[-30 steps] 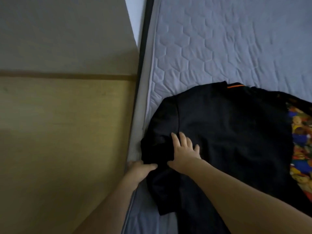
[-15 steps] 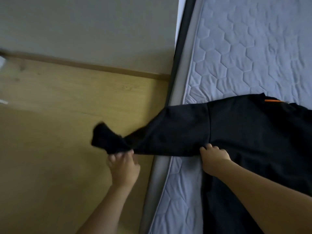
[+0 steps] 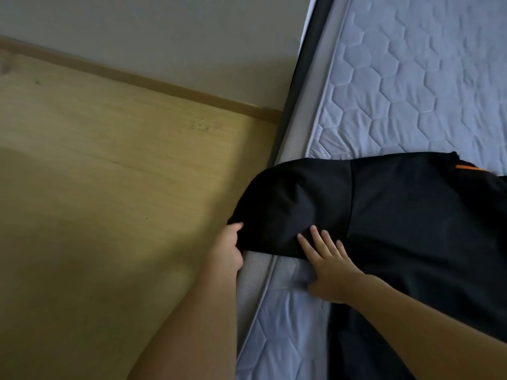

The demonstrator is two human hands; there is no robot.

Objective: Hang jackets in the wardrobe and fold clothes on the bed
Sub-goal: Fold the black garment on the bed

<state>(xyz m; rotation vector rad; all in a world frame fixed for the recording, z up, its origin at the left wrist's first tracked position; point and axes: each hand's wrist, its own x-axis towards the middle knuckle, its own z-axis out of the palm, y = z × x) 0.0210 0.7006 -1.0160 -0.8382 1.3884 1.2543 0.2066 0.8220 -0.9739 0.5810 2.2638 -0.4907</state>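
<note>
From the head view we count one black garment (image 3: 397,215) on the bed (image 3: 411,78), its sleeve (image 3: 290,204) hanging over the bed's left edge. Our left hand (image 3: 227,250) pinches the sleeve end beside that edge. Our right hand (image 3: 329,267) lies flat, fingers (image 3: 315,237) spread, pressing the sleeve. Beside the bed runs the wooden floor (image 3: 109,187).

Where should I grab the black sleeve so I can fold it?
Probably by its outer end, coming from the floor side. The sleeve of the black garment sticks out past the edge of the mattress, so that end is free. The left hand already grips there, while the right hand lies flat on the cloth to steady it.
</note>
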